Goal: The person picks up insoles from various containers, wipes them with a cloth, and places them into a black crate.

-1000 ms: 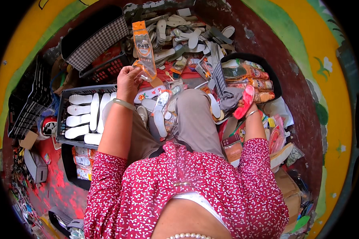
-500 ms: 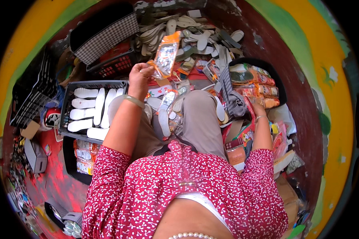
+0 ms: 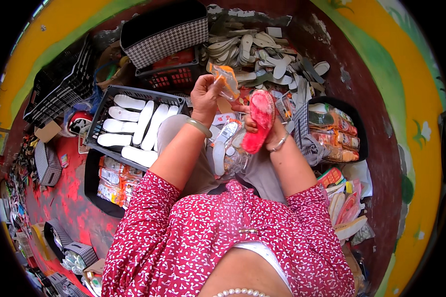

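Observation:
My left hand (image 3: 206, 96) is closed on the edge of a clear plastic bag (image 3: 228, 81) with orange printing, held up above my knees. Close beside it, my right hand (image 3: 278, 134) grips a red fuzzy insole (image 3: 261, 121), its fingers wrapped round the sole and one finger pointing toward the bag. Whether a second insole lies under the red one, I cannot tell. The bag and the insole appear apart. Below them, a pale insole (image 3: 219, 157) and clear packaging lie in my lap.
At left, a black crate (image 3: 100, 121) holds white insoles. A black box (image 3: 90, 190) of orange packets stands below it. To the right is a checked fabric bin (image 3: 301, 126) of packed insoles. Loose insoles (image 3: 245, 47) are heaped at the back beside a houndstooth box (image 3: 171, 42).
My right hand has come from the right-hand bin to the middle, bringing the red insole. My left hand and the bag are nearer to it. The whole view has shifted.

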`<action>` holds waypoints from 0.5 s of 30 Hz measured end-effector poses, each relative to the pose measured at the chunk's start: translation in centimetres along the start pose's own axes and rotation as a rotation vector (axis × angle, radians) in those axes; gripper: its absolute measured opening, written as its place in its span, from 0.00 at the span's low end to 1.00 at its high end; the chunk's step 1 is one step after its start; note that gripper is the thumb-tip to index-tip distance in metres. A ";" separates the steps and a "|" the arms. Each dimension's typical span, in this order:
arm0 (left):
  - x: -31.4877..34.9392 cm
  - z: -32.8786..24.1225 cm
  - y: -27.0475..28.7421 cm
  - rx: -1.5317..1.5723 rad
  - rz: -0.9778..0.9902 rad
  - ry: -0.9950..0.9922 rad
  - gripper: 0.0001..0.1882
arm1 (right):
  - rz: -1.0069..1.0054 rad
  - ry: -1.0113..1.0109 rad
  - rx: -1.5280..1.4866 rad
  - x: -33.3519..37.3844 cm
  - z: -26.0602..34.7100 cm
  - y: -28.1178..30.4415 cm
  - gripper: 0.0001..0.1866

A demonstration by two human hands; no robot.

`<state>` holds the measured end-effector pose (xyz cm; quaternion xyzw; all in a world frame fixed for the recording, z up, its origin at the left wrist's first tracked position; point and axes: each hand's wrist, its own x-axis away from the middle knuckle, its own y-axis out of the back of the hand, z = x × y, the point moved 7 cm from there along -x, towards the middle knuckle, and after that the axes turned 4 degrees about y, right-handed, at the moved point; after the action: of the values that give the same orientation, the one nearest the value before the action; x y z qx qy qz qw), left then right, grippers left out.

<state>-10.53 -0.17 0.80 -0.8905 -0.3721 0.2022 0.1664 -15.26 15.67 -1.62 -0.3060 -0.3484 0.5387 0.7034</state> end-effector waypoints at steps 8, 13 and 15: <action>1.5 -0.8 -2.5 0.088 0.353 0.136 0.10 | -0.173 0.418 -0.049 -2.0 1.0 3.9 0.13; 2.6 0.7 -3.5 0.337 0.428 0.821 0.26 | -0.326 0.461 0.337 0.0 3.4 2.4 0.10; 2.0 0.5 -4.2 0.431 0.554 0.790 0.29 | -0.334 0.416 0.433 0.2 3.3 2.6 0.10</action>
<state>-11.99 4.12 1.76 -0.9093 0.0182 -0.0404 0.4138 -19.34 16.62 -1.80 -0.1918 -0.1205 0.4037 0.8864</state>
